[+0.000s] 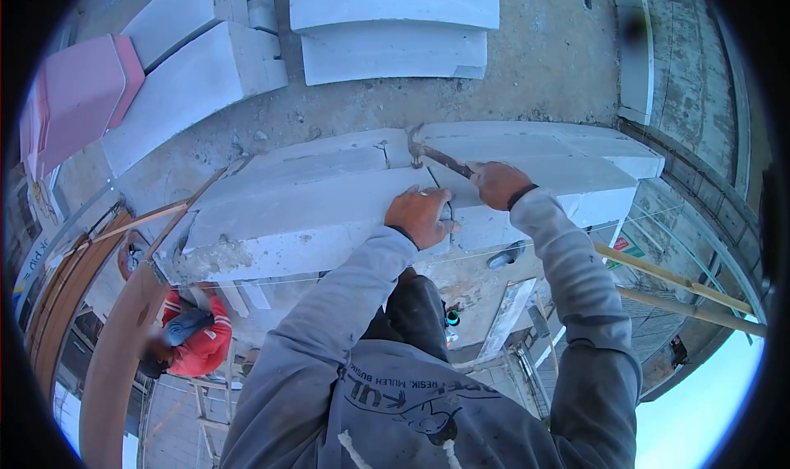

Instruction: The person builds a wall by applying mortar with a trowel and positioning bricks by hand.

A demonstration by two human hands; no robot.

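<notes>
My right hand [499, 186] is closed round the handle of a hammer [444, 160], whose head rests on or just above the top of a white block wall [329, 197], near a joint between blocks. To the left of the handle, my left hand [421, 216] lies against the wall's near upper edge at a vertical joint, its fingers bent. Whether those fingers grip something small cannot be made out. A thin metal piece [383, 152] sticks up from the wall top left of the hammer head.
White blocks [395, 20] lie beyond the wall, with more [189, 90] at the left beside a pink container [86, 99]. A person in red [206, 341] is below left, near a ladder [206, 415]. Poles [679, 280] jut out at the right. A string runs along the wall.
</notes>
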